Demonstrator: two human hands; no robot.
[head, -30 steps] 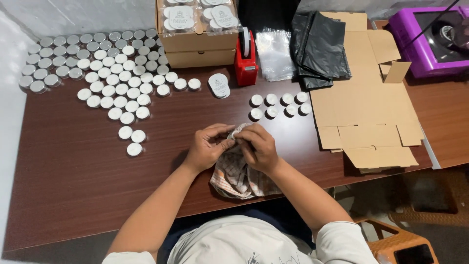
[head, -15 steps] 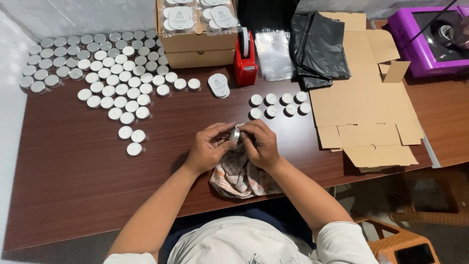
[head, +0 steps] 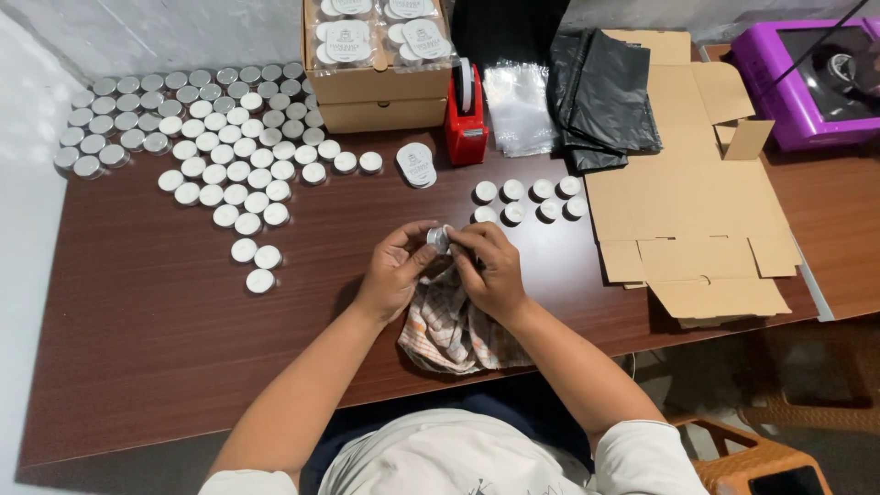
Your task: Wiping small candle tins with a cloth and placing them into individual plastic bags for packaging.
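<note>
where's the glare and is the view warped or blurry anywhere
Head view: soft overhead light puts a pale sheen on the brown table right of the hands; faint shadows lie under the left hand and right hand; the small tin between them stays sharp; wide-lens bending curves the table edges; the clear bags glint.

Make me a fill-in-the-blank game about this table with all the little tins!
1. Both hands hold one small round tin over a checked ____.
2. The tape dispenser beside the cardboard box is ____ in colour.
3. The machine at the far right corner is ____.
4. The flattened cardboard lies to the ____ of the hands.

Missing words: cloth; red; purple; right
</note>
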